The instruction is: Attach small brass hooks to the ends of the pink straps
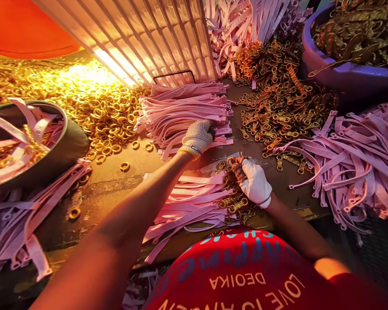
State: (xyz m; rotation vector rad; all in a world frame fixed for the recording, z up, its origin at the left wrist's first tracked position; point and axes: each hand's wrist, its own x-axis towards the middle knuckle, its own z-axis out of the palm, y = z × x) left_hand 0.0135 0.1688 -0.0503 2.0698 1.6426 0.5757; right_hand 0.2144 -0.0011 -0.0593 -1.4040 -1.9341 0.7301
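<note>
My left hand (198, 135), in a dotted pale glove, rests at the right end of a stack of pink straps (177, 110). Its fingers are curled down and closed on a strap, their tips partly hidden. My right hand (254, 180), in a white glove with dark brown fingertips, is closed, with a gold ring (230, 161) showing at its fingertips. Beneath that hand, gold link pieces (234, 202) lie over the ends of a nearer bundle of pink straps (190, 200).
Loose gold rings (113, 116) spread at left, beside a dark bowl (76, 137) of straps and rings. A ribbed pale panel (148, 38) stands behind the stack. Gold links (278, 99) are heaped right, near a purple basin (345, 73). More pink straps (362, 163) hang at the right edge.
</note>
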